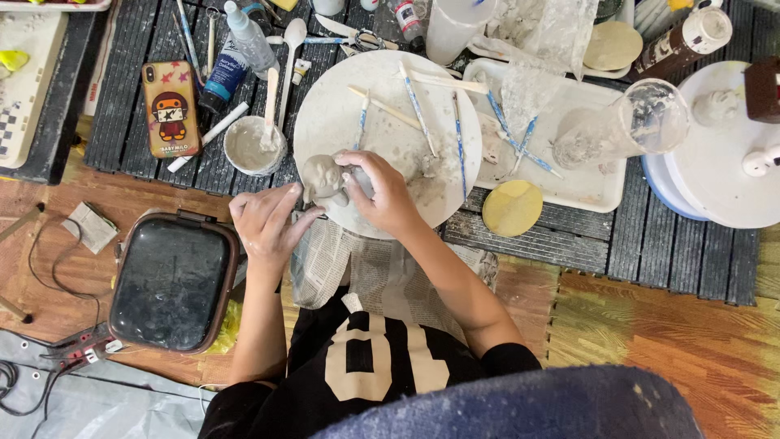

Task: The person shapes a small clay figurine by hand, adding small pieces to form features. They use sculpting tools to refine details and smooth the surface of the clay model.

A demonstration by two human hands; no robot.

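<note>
Below the camera, both forearms reached forward from a black shirt toward a round white board (pixel 341 106) that lay on a dark slatted mat (pixel 138 89). At the board's near edge sat a small grey clay figure (pixel 323 176), rounded and lumpy. The right hand (pixel 382 191) curled over the figure's right side, wrist bent and fingers closed around the clay, holding it. The left hand (pixel 264 221) hovered just beside the figure's lower left, palm down, fingers loosely bent and partly spread, its fingertips close to the clay; whether they touched it could not be told. Crumpled newspaper (pixel 341 260) lay beneath the wrists. Several thin blue-patterned modelling sticks (pixel 417 102) rested across the board. Left of the board stood a small round cup of grey slip (pixel 252 146) with a wooden stick in it, and farther left a phone in an orange cartoon case (pixel 171 108). A dark rounded-rectangle tray (pixel 171 280) lay beside the left forearm.
</note>
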